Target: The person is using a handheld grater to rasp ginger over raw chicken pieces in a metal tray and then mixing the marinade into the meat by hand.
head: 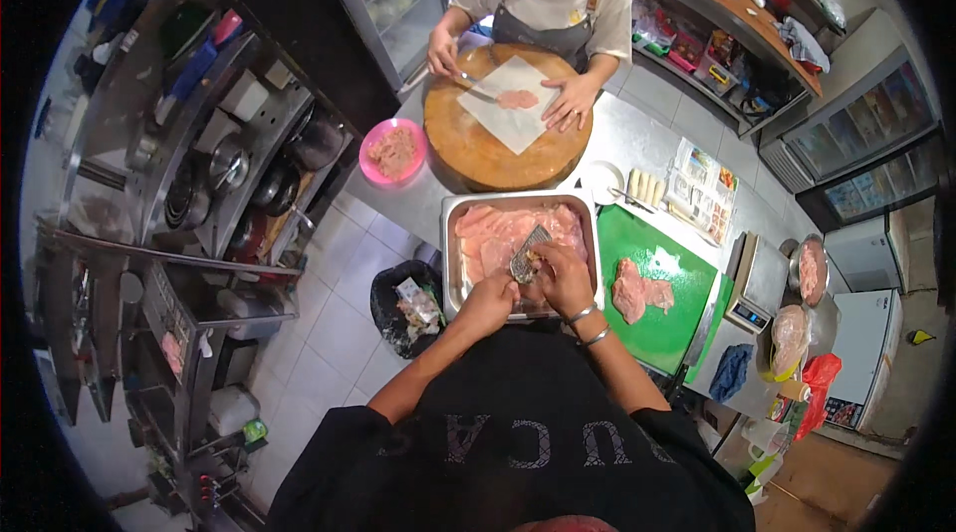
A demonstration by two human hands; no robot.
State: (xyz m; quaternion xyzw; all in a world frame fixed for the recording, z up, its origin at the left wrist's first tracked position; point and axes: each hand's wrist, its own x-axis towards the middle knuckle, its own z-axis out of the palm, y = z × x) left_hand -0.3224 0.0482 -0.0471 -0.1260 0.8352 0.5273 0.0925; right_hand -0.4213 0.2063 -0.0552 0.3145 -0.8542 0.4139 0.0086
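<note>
My left hand (489, 303) grips the lower end of a small metal grater (531, 256), held over a deep steel pan. The fingers of my right hand (564, 280) press a small yellowish-brown piece (532, 258) against the grater's face; what it is cannot be made out clearly. Beneath both hands, the steel pan (446, 248) holds pale pink slices of raw meat (485, 231), apparently chicken. To the right, a raw meat piece (641, 292) lies on a green cutting board (657, 342), with a long knife (700, 334) along the board's right side.
Across the table a co-worker (556, 6) works with a knife at a round wooden block (455, 147) bearing a paper sheet (515, 136). A pink bowl (366, 166) holds minced meat. A black-lined bin (385, 308) stands left of the pan, a scale (760, 282) at right.
</note>
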